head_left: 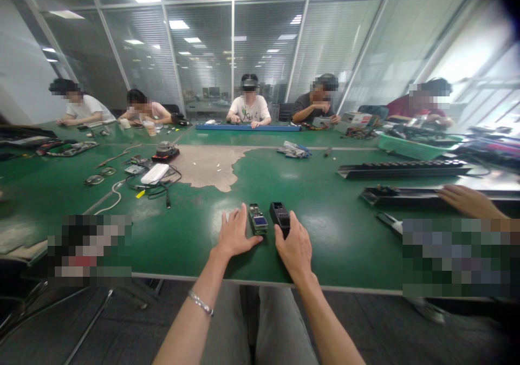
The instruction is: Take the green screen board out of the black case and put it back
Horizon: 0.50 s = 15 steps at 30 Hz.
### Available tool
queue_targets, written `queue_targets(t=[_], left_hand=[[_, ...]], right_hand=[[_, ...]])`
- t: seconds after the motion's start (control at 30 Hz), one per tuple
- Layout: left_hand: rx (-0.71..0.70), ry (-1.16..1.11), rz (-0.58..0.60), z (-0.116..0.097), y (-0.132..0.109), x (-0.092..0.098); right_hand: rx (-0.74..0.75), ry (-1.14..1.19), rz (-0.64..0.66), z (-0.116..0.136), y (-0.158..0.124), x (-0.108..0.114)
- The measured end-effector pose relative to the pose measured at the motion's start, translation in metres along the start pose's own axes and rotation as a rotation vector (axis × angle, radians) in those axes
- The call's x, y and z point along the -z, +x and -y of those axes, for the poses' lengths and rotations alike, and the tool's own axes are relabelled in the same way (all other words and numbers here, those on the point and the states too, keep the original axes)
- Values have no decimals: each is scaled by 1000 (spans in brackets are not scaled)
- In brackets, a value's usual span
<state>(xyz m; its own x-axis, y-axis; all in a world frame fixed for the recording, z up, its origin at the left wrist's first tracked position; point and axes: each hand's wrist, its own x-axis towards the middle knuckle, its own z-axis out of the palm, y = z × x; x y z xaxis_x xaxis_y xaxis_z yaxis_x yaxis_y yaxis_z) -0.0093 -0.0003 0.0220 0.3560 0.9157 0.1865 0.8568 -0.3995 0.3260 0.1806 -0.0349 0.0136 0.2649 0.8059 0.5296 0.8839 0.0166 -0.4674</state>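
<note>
Where the near edge of a green bench (182, 246) runs across, a small circuit board (258, 221) with a blue screen lies just in from that edge, around its middle. Beside it is the left hand (234, 232), fingers spread apart, thumb by the board's near end; whether they touch is hard to tell. Just right of the board, a black case (279, 213) lies on the bench, clasped at its near end by the thumb and fingers of the right hand (294, 241). Toward the bench's left edge lies a white box (155, 174); toward the right edge, a green basket (414, 145). Five people (248, 108) sit along the far edge.
</note>
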Motion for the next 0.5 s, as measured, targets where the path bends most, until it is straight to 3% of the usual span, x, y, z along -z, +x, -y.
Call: queue_targets(t=[0.17,0.3,0.5], left_hand=[[10,-40,-10,0,0,-1],[13,-61,-12,0,0,-2],[-1,-49,-42,2,0,-5]], right_hand=[[-96,83,-37,20,8,18],[-46,171,-55,48,13,30],[33,118,12,73,7,18]])
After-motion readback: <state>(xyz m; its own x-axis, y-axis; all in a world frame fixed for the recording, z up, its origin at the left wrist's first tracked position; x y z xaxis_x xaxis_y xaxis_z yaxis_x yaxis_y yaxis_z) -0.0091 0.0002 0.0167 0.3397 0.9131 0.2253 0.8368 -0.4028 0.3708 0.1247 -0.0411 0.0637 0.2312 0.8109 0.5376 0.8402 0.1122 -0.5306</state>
